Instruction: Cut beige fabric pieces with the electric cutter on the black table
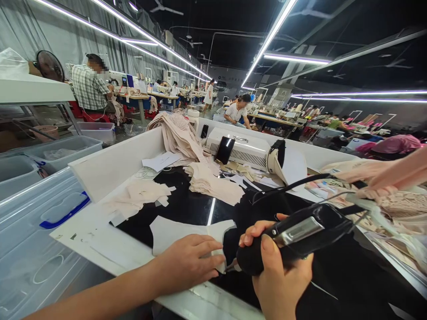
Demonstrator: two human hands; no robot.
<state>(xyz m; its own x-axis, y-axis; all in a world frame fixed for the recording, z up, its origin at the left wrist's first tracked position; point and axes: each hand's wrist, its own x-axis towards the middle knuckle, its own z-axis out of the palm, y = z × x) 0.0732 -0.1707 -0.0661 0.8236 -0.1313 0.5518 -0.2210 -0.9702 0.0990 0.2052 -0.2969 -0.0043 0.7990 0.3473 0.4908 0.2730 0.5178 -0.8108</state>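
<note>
My right hand (283, 275) is wrapped round a bulky black corded hand tool (300, 235) with a silver plate on its side. The tool's narrow tip (231, 266) points left, at the edge of a curved white fabric piece (176, 233). My left hand (190, 258) lies on that piece with fingers stretched out, close to the tip. Whether the tip touches the fabric I cannot tell. The piece rests on a glossy black work surface (182, 206). Behind it are a stack of pale cut fabric pieces (213, 182) and a looser pale pile (140, 195).
A low white wall (113, 164) borders the table. At the back stand a white vented machine (247, 149) and a dark phone-like slab (224, 150). Peach fabric (400, 173) hangs at the right near the tool's cord (296, 182). Clear plastic bins (40, 240) stand left; people work beyond.
</note>
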